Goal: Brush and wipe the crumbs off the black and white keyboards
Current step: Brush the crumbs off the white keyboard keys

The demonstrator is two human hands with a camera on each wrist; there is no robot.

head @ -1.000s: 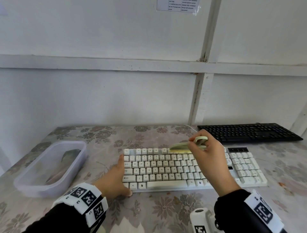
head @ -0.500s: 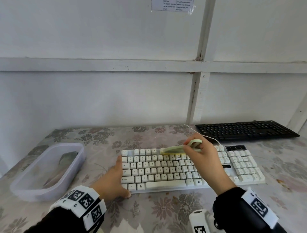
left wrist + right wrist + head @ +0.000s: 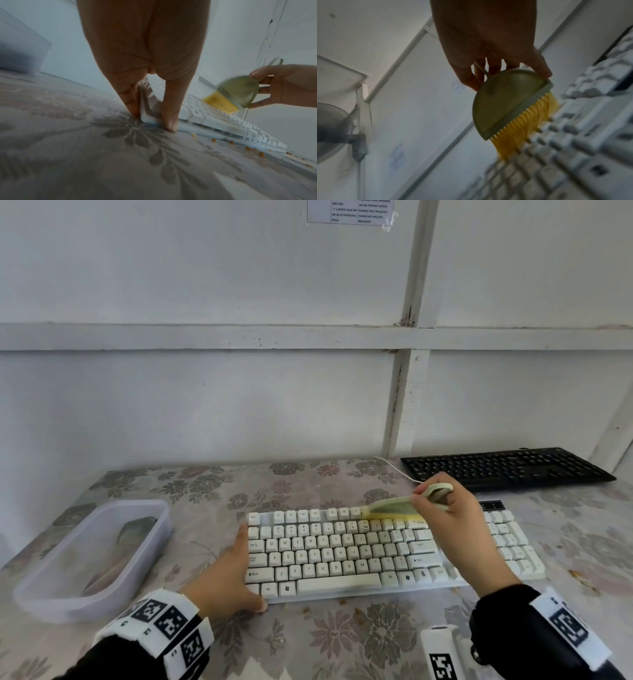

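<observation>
The white keyboard (image 3: 342,556) lies across the floral table in front of me. My left hand (image 3: 239,573) braces its left end: straight fingers press along the side edge and the thumb presses the front corner (image 3: 152,121). My right hand (image 3: 431,501) grips the loop handle of a small green brush (image 3: 390,506). Its yellow bristles (image 3: 527,129) touch the keys of the top rows, right of centre. The black keyboard (image 3: 507,469) sits at the back right, untouched. Orange crumbs (image 3: 248,148) lie on the table along the white keyboard's front edge.
A clear plastic tub (image 3: 161,529) holding a grey cloth (image 3: 133,532) stands at the left of the table. The white keyboard's cable (image 3: 394,469) runs back toward the wall. The wall closes off the table's far edge.
The brush swept a little to the left along the top key rows, then back to the right. My left hand has kept its place at the keyboard's left end.
</observation>
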